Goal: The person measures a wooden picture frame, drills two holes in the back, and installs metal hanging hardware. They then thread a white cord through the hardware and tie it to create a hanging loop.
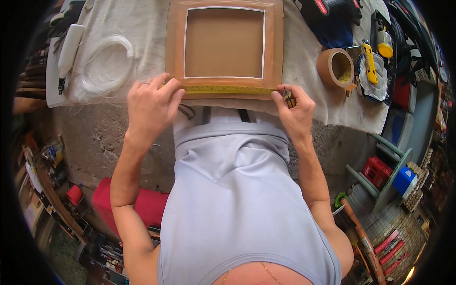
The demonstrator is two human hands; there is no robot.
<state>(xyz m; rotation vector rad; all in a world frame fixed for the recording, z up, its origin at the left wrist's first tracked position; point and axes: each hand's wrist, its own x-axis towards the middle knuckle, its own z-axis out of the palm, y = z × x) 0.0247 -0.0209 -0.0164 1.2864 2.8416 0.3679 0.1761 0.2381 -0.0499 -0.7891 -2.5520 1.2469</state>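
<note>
The left hand (pixel 151 103) is closed in a pinch at the left end of a yellow tape measure (pixel 228 90); the exact fingertip contact is partly hidden. The right hand (pixel 298 111) is curled closed around its dark-and-yellow case at the other end. Between both grips, the blade lies extended across the near border of a brown frame (pixel 273 42), whose white-edged opening sits just beyond the blade. Beyond the left grip, to its left, lies a clear coiled line (pixel 87 71). Right of the right grip stand a brown tape roll (pixel 326 69) and, farther right, a yellow cutter (pixel 369 65).
</note>
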